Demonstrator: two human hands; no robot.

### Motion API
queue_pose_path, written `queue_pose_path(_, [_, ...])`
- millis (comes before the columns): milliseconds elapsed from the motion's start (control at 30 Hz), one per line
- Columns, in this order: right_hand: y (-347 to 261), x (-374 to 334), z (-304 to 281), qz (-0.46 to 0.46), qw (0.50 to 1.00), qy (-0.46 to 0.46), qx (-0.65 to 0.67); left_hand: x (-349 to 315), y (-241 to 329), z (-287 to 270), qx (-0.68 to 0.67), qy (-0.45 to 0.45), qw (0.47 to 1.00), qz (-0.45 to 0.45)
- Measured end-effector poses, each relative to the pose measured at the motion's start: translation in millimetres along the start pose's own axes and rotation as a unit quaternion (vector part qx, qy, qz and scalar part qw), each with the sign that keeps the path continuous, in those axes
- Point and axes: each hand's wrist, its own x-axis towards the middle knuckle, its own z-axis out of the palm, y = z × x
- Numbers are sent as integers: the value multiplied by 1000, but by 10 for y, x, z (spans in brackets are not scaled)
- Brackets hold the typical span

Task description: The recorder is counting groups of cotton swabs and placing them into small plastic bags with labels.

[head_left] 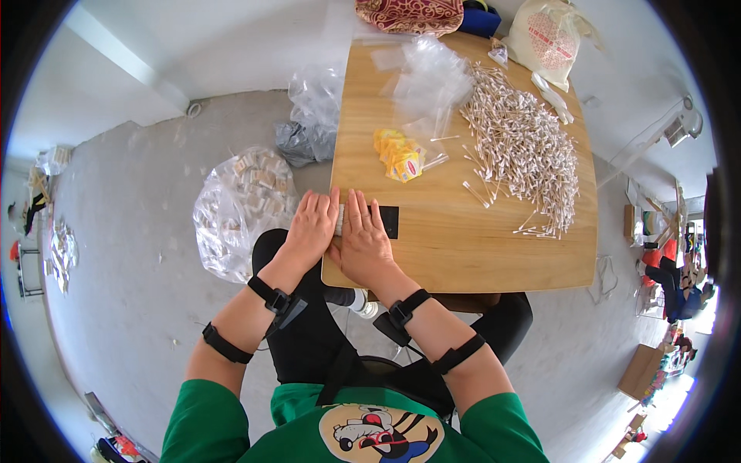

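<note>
At the table's left edge, my left hand (pixel 311 225) lies with its fingers stretched forward and nearly together, its index finger along a small whitish packet (pixel 340 219). My right hand (pixel 363 241) rests flat beside it, fingers extended, covering part of the packet and of a flat black rectangle (pixel 392 222). What is under the palms is hidden. Just beyond the hands lies a loose stack of yellow printed cards or sachets (pixel 399 157). A large heap of cotton swabs (pixel 525 154) spreads over the right side, with a few strays near its left edge.
Clear plastic bags (pixel 432 81) lie at the table's (pixel 463 262) far side. A patterned red cloth item (pixel 409 15) and a cream drawstring bag (pixel 545 42) stand at the back. On the floor left are a clear sack of small packets (pixel 251 208) and a grey bag (pixel 305 143).
</note>
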Motion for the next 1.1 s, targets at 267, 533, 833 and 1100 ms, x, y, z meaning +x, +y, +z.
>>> queue_pose_path(267, [272, -152, 51, -15, 997, 68, 26, -70, -215, -117, -116, 6, 993, -34])
queue_pose_path(533, [-4, -31, 80, 9, 1000, 3, -13, 11, -86, 25, -59, 6, 998, -24])
queue_pose_path(833, [-167, 133, 132, -36, 997, 52, 52, -129, -242, -47, -32, -8, 999, -38])
queue_pose_path(1100, [-617, 52, -137, -105, 989, 70, 78, -656, -307, -474, -25, -42, 989, -138])
